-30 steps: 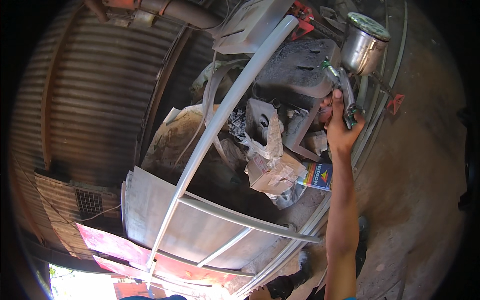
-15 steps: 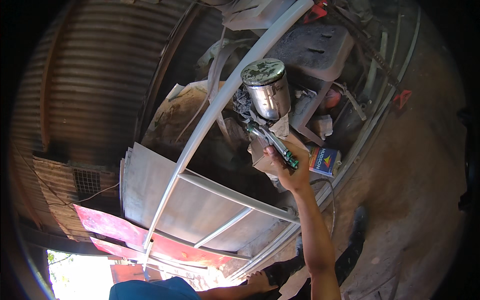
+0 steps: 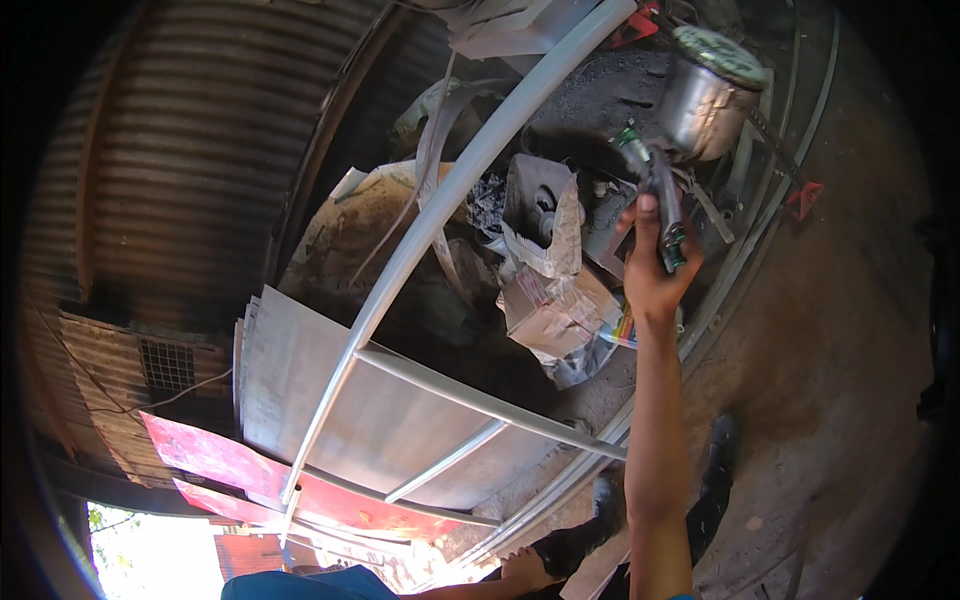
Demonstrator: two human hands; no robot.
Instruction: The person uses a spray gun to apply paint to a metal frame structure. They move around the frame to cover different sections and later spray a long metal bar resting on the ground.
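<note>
My right hand (image 3: 655,265) grips a spray gun (image 3: 664,195) by its silver handle, which has green fittings. Joined to the gun is a round metal paint cup (image 3: 705,115) with a paint-stained pale lid. Both hang slightly blurred above the clutter at the upper right, to the right of a long light-grey metal tube frame (image 3: 455,190). My left hand (image 3: 525,570) lies on my dark trouser leg near the lower edge, its fingers resting over the cloth and holding nothing.
Torn cardboard boxes (image 3: 555,305) and a grey, dusty stool (image 3: 590,105) lie beyond the frame. Flat grey panels (image 3: 310,370) and red sheets (image 3: 215,450) stand at lower left. Corrugated metal walling (image 3: 200,150) rises on the left; long metal bars run along the dirt floor (image 3: 800,400).
My right hand has swung the spray gun right and farther away, off from the frame tube, uncovering the cardboard boxes. My left hand stays on my leg.
</note>
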